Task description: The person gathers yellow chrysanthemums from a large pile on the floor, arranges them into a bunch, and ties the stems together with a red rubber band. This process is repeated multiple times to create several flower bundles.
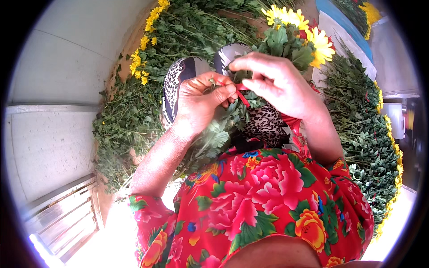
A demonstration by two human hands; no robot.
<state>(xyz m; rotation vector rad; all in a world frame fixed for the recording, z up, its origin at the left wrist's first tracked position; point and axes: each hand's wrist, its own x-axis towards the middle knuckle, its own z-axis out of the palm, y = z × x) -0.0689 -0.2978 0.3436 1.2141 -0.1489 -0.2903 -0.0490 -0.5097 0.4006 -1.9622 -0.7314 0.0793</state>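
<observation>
A bunch of yellow chrysanthemums [287, 17] lies across my lap, its blooms at the upper right and its leafy stems [214, 135] running down to the left. My left hand [206, 100] pinches a red ribbon [244, 99] between thumb and fingertips, over the middle of the stems. From the right, my right hand [280, 82] arches above the bunch with thumb and index finger apart. Its thumb tip is close to the ribbon, and whether it grips the ribbon or a stem is hidden. More red ribbon [296, 125] lies by my right forearm.
Cut chrysanthemums [201, 26] cover the ground ahead and to the left, with yellow blooms [136, 63] along the wall's side. A long row of bunches [365, 144] lies on the right, blooms outward. A pale wall [57, 67] stands at left, above a slatted wooden piece [70, 214].
</observation>
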